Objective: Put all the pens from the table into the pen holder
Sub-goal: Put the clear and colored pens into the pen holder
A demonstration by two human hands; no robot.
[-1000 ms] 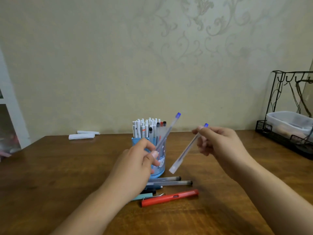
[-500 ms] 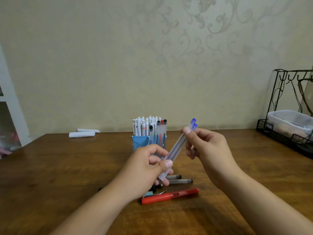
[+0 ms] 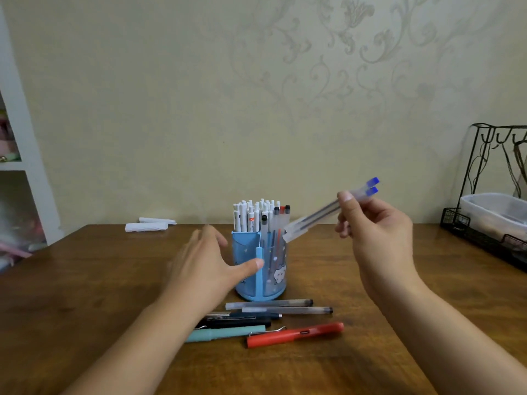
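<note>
While the right hand (image 3: pixel 379 232) pinches two clear pens with blue caps (image 3: pixel 328 212) side by side, their blue ends point up and to the right. Their lower ends hang in the air just by the top right edge of the blue pen holder (image 3: pixel 261 269). The thumb and curled fingers squeeze the pens near the top.

The left hand (image 3: pixel 204 269) is spread wide and holds nothing. It looks a bit blurry. It sits just left of the pen holder, and its thumb (image 3: pixel 251 266) reaches in front of the holder's blue wall. I cannot tell if it touches.

The pen holder stands on the brown wooden table (image 3: pixel 85 280). It is packed with white pens (image 3: pixel 251 215) standing up.

More pens lie on the table in front of the holder. Two clear pens with black caps (image 3: pixel 282 306) lie closest to it. Next come a dark pen (image 3: pixel 236 320), a light green pen (image 3: pixel 225 333) and a red pen (image 3: pixel 296 334).

Far back on the left lie white rolled papers (image 3: pixel 147 225). On the right stands a black wire rack (image 3: pixel 484 235) with a clear plastic box (image 3: pixel 493 212) in it.
</note>
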